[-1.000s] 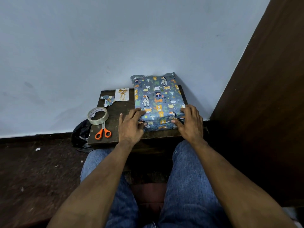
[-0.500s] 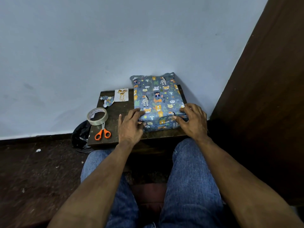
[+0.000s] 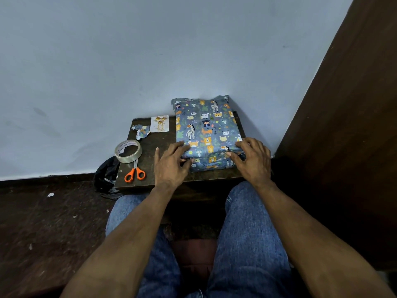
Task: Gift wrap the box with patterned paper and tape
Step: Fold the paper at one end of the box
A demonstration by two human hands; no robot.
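Nearest are the person's knees in blue jeans, drawn up to a small dark wooden table. Both hands grasp the near end of the wrapped box: the left hand curls round its near left corner, thumb against the front face, and the right hand curls over the near right corner, thumb on the front edge. The box (animal-patterned blue paper) lies flat on the table's right half, its far end by the wall. Left of the hands lie orange-handled scissors, their blades under a tape roll. Farther back sit a paper scrap and a small card.
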